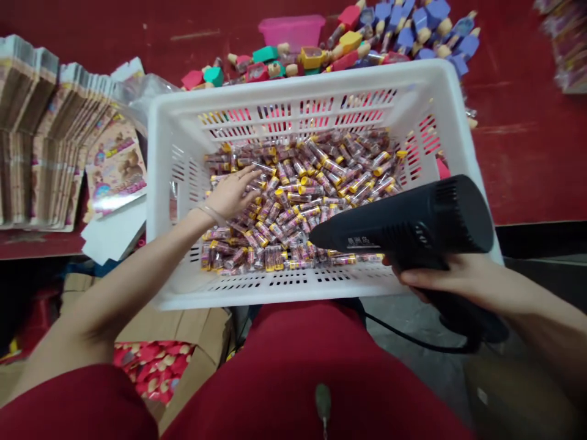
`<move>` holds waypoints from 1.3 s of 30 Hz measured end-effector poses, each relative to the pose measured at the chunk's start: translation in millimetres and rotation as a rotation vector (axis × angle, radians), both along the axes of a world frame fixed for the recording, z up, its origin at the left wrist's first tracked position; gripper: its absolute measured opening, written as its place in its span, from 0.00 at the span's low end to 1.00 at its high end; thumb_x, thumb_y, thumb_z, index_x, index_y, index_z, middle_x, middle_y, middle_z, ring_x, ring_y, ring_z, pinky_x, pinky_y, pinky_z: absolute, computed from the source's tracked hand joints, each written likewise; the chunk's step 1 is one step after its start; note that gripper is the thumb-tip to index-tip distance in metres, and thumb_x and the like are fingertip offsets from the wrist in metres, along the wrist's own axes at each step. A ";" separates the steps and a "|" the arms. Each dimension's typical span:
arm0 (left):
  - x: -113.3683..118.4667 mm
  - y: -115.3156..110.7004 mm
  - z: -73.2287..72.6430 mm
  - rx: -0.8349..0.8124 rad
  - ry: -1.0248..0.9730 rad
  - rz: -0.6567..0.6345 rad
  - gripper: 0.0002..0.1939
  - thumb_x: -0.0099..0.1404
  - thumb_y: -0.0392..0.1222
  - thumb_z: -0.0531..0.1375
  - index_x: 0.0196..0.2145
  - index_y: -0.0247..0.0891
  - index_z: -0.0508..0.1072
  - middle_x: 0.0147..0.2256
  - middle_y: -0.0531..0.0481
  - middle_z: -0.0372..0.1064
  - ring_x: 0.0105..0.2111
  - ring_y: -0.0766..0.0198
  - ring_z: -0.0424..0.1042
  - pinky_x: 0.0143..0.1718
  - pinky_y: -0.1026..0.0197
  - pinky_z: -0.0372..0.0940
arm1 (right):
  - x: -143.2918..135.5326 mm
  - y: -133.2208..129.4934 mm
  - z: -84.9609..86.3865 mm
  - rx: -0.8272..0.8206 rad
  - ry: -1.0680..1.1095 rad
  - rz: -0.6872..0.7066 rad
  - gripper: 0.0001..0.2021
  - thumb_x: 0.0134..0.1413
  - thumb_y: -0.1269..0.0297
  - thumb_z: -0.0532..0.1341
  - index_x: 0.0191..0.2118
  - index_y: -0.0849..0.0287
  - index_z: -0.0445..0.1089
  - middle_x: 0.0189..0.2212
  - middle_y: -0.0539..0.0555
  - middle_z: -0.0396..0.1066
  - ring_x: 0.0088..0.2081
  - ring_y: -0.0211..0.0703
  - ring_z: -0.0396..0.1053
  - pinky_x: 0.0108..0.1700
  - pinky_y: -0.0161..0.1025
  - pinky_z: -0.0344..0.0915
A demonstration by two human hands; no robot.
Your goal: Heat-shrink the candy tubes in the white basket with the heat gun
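Printed cardboard stacks (pixel 50 146) stand at the left of the frame, with crumpled clear plastic (pixel 153 88) just beside them, on a red tabletop (pixel 523 165). A pink tub (pixel 292 32) sits at top centre, near a heap of blue, red, yellow and green pieces (pixel 422 27). Lower left, an open carton (pixel 195 327) holds mostly red pieces (pixel 153 373).
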State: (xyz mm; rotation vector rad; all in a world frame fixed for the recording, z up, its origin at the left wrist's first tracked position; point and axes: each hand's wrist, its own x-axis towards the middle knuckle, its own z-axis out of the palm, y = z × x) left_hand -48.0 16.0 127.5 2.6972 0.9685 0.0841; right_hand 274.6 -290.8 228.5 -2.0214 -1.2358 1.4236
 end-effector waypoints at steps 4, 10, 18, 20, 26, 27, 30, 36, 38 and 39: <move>-2.9 7.7 -1.5 -0.035 0.009 0.021 0.35 0.70 0.50 0.53 0.69 0.32 0.54 0.70 0.34 0.51 0.69 0.48 0.55 0.68 0.46 0.53 | -16.2 14.5 -6.0 0.065 0.058 0.020 0.23 0.45 0.39 0.70 0.30 0.57 0.74 0.23 0.53 0.70 0.24 0.47 0.67 0.24 0.41 0.67; 1.3 6.8 3.2 -0.016 0.070 -0.010 0.32 0.71 0.50 0.52 0.68 0.34 0.58 0.69 0.36 0.54 0.68 0.48 0.56 0.68 0.46 0.54 | -31.2 26.1 -2.8 0.115 0.156 -0.100 0.25 0.46 0.42 0.72 0.40 0.60 0.75 0.24 0.53 0.71 0.22 0.45 0.68 0.20 0.38 0.66; -4.0 11.2 5.0 0.004 0.131 -0.025 0.30 0.71 0.51 0.51 0.67 0.38 0.59 0.67 0.39 0.57 0.67 0.49 0.57 0.66 0.46 0.57 | -31.5 26.0 5.8 0.158 0.208 -0.275 0.23 0.45 0.46 0.75 0.33 0.61 0.72 0.21 0.55 0.70 0.20 0.45 0.68 0.17 0.36 0.65; -4.2 11.3 6.1 0.007 0.147 -0.020 0.31 0.71 0.50 0.52 0.67 0.37 0.59 0.67 0.38 0.57 0.67 0.49 0.58 0.66 0.46 0.57 | -31.0 25.2 4.4 0.149 0.225 -0.297 0.22 0.46 0.46 0.75 0.33 0.61 0.73 0.21 0.56 0.71 0.20 0.45 0.68 0.17 0.36 0.65; -4.7 11.1 9.1 0.001 0.172 0.013 0.30 0.71 0.50 0.51 0.67 0.38 0.59 0.67 0.39 0.58 0.65 0.50 0.61 0.65 0.48 0.59 | -45.0 33.8 1.5 0.099 0.238 -0.189 0.26 0.43 0.44 0.75 0.37 0.61 0.73 0.22 0.54 0.71 0.20 0.43 0.67 0.18 0.36 0.66; -5.0 11.2 9.0 0.001 0.176 0.011 0.30 0.71 0.50 0.51 0.67 0.38 0.59 0.67 0.40 0.58 0.65 0.50 0.61 0.65 0.49 0.58 | -47.1 35.5 1.4 0.104 0.223 -0.165 0.26 0.43 0.44 0.75 0.38 0.61 0.73 0.22 0.54 0.71 0.20 0.43 0.67 0.18 0.35 0.66; -5.4 11.8 8.1 0.003 0.179 0.006 0.31 0.71 0.50 0.51 0.67 0.37 0.59 0.67 0.40 0.59 0.65 0.51 0.62 0.65 0.50 0.59 | -48.3 36.7 1.3 0.134 0.198 -0.149 0.25 0.42 0.45 0.75 0.36 0.61 0.72 0.22 0.53 0.71 0.20 0.42 0.67 0.18 0.35 0.65; -4.6 12.9 6.5 -0.009 0.177 -0.005 0.31 0.70 0.50 0.51 0.67 0.39 0.59 0.67 0.42 0.59 0.65 0.52 0.62 0.65 0.51 0.58 | -38.7 27.2 -2.6 0.098 0.192 -0.260 0.26 0.44 0.43 0.75 0.36 0.61 0.72 0.22 0.55 0.72 0.20 0.44 0.68 0.17 0.35 0.65; -4.7 12.8 6.5 -0.013 0.179 -0.001 0.30 0.70 0.50 0.52 0.67 0.40 0.59 0.67 0.43 0.59 0.65 0.52 0.62 0.65 0.52 0.57 | -37.5 24.8 -4.9 0.115 0.205 -0.253 0.25 0.45 0.44 0.75 0.36 0.61 0.72 0.22 0.55 0.72 0.20 0.44 0.68 0.18 0.35 0.66; -4.9 12.6 6.7 -0.013 0.181 0.003 0.30 0.70 0.50 0.52 0.67 0.40 0.59 0.67 0.43 0.59 0.65 0.53 0.62 0.65 0.52 0.57 | -37.1 23.5 -5.4 0.131 0.216 -0.243 0.25 0.45 0.45 0.75 0.37 0.61 0.73 0.23 0.55 0.72 0.20 0.43 0.68 0.18 0.35 0.66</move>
